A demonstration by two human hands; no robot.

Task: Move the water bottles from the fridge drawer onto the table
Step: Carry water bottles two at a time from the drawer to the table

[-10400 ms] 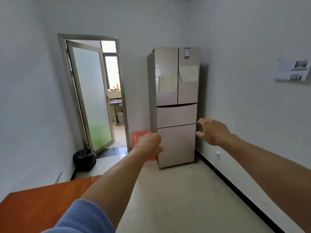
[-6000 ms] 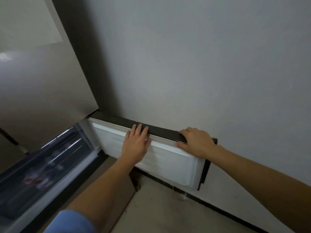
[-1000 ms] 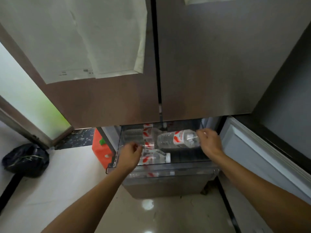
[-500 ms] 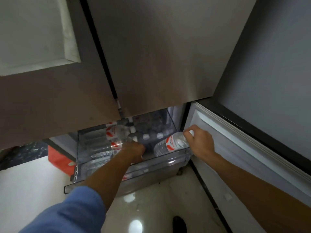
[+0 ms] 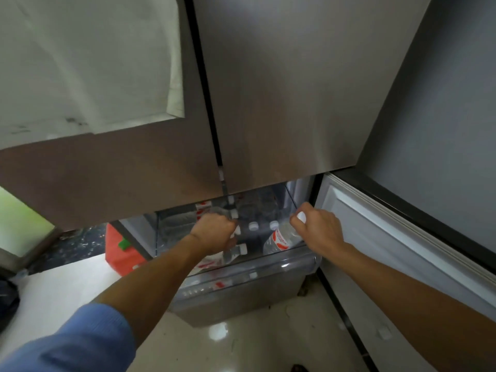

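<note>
Both hands are inside the open fridge drawer (image 5: 249, 267), under the closed upper doors (image 5: 268, 103). The right hand (image 5: 318, 232) has its grip closed around the neck of a bottle (image 5: 280, 238), whose white cap shows between the fingers while its body points down toward the front right corner of the drawer. The left hand (image 5: 214, 232) has its grip closed like a fist on a second bottle (image 5: 233, 253) near the front edge, but how much of it is really held I cannot tell. More bottles (image 5: 253, 226) stand or lie behind, close together. I think the main risk is the lift: the bottles look wet or cold, and one held only at the neck can slip and fall back on the others or on the floor (image 5: 67, 285). The low edge of the doors is also just above, so a bottle raised too straight can knock against it. The worktop is not in view, so the carry needs a turn with both hands full.
</note>
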